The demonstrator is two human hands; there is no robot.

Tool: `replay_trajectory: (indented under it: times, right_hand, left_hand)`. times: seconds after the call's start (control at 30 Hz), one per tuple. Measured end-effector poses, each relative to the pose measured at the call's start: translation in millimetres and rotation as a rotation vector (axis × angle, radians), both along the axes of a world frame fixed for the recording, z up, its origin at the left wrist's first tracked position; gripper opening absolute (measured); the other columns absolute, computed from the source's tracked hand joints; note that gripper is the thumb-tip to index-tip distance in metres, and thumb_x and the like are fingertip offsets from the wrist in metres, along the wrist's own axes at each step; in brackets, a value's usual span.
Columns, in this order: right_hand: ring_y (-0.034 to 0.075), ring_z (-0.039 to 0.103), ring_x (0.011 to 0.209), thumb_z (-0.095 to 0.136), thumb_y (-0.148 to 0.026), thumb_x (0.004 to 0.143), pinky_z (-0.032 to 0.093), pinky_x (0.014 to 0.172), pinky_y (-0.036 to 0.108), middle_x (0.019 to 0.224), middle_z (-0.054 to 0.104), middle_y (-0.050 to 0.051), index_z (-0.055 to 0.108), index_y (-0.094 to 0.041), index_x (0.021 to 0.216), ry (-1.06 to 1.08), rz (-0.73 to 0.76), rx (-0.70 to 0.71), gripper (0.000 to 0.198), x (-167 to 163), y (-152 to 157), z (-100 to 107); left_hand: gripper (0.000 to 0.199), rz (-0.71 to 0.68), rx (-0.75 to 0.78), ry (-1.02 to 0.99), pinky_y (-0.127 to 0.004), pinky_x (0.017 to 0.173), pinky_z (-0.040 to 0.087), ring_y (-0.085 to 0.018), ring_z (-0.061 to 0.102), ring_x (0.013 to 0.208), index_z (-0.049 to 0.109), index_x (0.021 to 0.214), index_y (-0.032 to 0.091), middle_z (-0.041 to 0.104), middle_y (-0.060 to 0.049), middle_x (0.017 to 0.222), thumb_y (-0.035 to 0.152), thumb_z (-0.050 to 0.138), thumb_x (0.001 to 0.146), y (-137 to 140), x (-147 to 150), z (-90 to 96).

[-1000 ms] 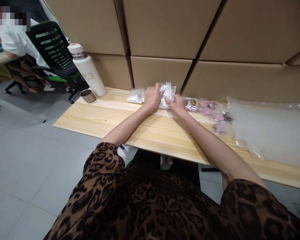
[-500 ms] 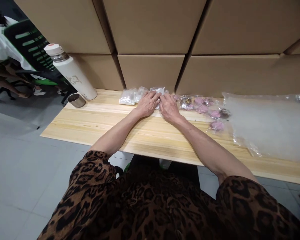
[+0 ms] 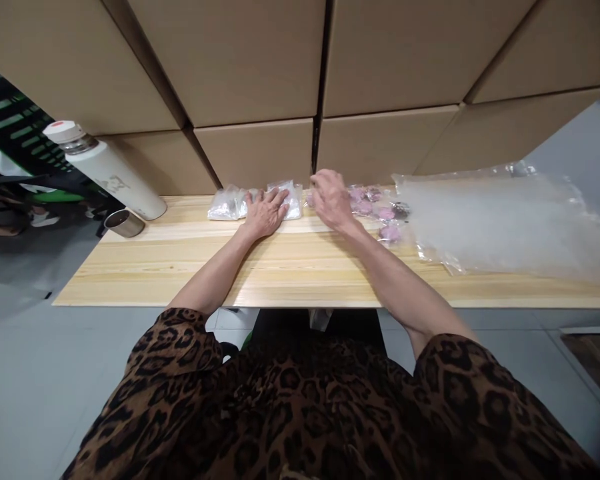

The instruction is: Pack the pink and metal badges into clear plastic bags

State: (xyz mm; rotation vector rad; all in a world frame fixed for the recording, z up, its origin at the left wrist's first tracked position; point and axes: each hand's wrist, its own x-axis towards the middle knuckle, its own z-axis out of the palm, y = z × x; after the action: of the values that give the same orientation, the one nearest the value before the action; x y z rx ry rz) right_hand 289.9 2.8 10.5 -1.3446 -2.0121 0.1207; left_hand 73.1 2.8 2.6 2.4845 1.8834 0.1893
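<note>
On the desk (image 3: pixel 290 267), the left hand (image 3: pixel 265 212) lies flat with fingers spread on a small clear packet (image 3: pixel 290 200), gripping nothing. Just right of that packet the right hand (image 3: pixel 331 198) hovers with fingers loosely curled and empty, beside the pink packets (image 3: pixel 380 213). Farther right of the packet lies a large plastic bag (image 3: pixel 505 223); far left stand a metal cup (image 3: pixel 124 223) and a white bottle (image 3: pixel 105 172), with cardboard boxes (image 3: pixel 260 153) behind.

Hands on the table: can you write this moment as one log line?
left hand flat on clear packets | right hand raised beside pink items | big plastic bag at right | flask and cup at left
</note>
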Motion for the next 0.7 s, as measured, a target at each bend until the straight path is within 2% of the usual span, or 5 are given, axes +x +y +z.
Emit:
replay_trajectory:
  times: [0.1, 0.2, 0.4, 0.5, 0.7]
  right_hand:
    - [0.033, 0.053, 0.140, 0.042, -0.019, 0.104, 0.036, 0.127, 0.056, 0.147, 0.065, 0.017, 0.068, -0.016, 0.138, 0.059, -0.102, 0.032, 0.043, 40.3, -5.4, 3.6]
    - [0.037, 0.053, 0.139, 0.047, -0.025, 0.103, 0.039, 0.122, 0.061, 0.148, 0.066, 0.019, 0.066, -0.014, 0.143, -0.034, -0.106, -0.024, 0.046, 60.3, -8.6, 1.0]
    - [0.044, 0.045, 0.148, 0.048, -0.042, 0.106, 0.037, 0.121, 0.063, 0.163, 0.055, 0.023, 0.054, -0.012, 0.160, -0.342, 0.075, -0.143, 0.062, 26.2, 0.8, -8.6]
    - [0.043, 0.048, 0.145, 0.040, -0.045, 0.110, 0.034, 0.121, 0.063, 0.163, 0.055, 0.021, 0.059, -0.016, 0.156, -0.440, 0.094, -0.187, 0.057, 16.2, 5.3, -13.9]
    - [0.040, 0.054, 0.139, 0.035, -0.039, 0.112, 0.035, 0.119, 0.059, 0.154, 0.063, 0.020, 0.063, -0.017, 0.151, -0.501, 0.102, -0.156, 0.054, 51.8, -5.4, -21.5]
  left_hand:
    - [0.066, 0.006, -0.003, -0.003, -0.071, 0.131, 0.014, -0.042, 0.033, 0.165, 0.039, 0.172, 0.032, 0.036, -0.005, 0.182, 0.052, 0.023, 0.112, -0.9, 1.2, 0.7]
    - [0.066, 0.026, -0.028, 0.008, -0.070, 0.133, 0.012, -0.042, 0.029, 0.167, 0.036, 0.173, 0.032, 0.034, -0.004, 0.183, 0.051, 0.022, 0.112, -0.9, 2.3, 1.9]
    - [0.066, 0.049, -0.038, 0.026, -0.071, 0.135, 0.008, -0.042, 0.024, 0.170, 0.032, 0.175, 0.034, 0.030, -0.002, 0.184, 0.051, 0.020, 0.113, -0.1, 2.8, -0.7]
    - [0.066, 0.048, -0.023, 0.026, -0.071, 0.135, 0.008, -0.041, 0.022, 0.171, 0.032, 0.175, 0.034, 0.029, -0.002, 0.184, 0.051, 0.020, 0.113, -0.1, 2.1, -3.1]
    - [0.065, 0.028, -0.022, 0.003, -0.072, 0.134, 0.008, -0.040, 0.022, 0.171, 0.033, 0.175, 0.033, 0.031, -0.004, 0.184, 0.051, 0.021, 0.113, 2.7, 1.2, -5.1]
